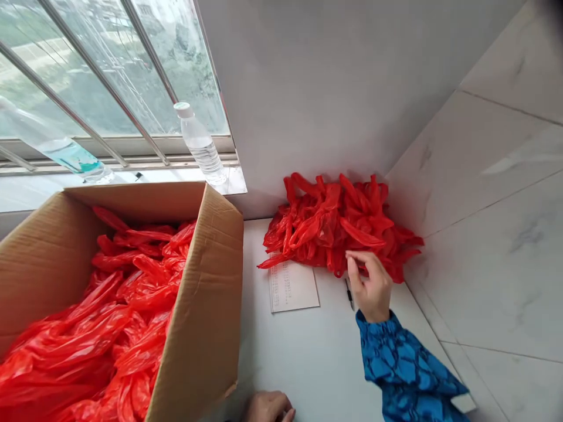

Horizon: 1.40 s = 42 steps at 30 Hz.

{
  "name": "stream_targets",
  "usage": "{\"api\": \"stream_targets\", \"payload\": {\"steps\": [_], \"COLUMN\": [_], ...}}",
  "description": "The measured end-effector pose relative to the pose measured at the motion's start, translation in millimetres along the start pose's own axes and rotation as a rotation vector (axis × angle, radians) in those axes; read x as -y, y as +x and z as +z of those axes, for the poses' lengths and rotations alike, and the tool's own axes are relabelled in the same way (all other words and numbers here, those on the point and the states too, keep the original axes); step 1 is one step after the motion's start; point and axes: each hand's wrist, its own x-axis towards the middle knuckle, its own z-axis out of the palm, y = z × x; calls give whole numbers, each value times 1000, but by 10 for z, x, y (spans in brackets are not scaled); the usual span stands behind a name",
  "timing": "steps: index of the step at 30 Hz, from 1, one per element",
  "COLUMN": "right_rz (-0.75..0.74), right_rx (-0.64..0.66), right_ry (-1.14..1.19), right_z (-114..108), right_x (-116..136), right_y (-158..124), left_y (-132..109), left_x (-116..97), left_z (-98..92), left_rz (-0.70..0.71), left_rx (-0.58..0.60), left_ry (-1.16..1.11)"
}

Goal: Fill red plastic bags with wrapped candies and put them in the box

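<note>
My right hand, in a blue patterned sleeve, is at the near edge of a heap of red plastic bags on the white table. Its thumb and forefinger tips come together in a pinch in front of the bags. I cannot make out whether a bag edge is between them. My left hand is at the bottom edge of the view with its fingers curled. Part of it is cut off, and anything inside it is hidden. Left of it stands an open cardboard box holding many red plastic bags.
A sheet with handwritten rows lies partly under the heap, with a black pen to its right. Two plastic bottles, one upright and one leaning, stand by the barred window. A tiled wall borders the table's right side.
</note>
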Motion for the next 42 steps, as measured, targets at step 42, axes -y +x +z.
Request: {"api": "stream_targets", "payload": {"steps": [42], "right_rz": [-426], "right_rx": [859], "right_ry": [287], "right_z": [-126], "right_x": [-153], "right_y": [-1445], "left_y": [-706], "left_x": [-441], "left_z": [-295], "left_rz": [41], "left_rx": [-810], "left_ry": [326]}}
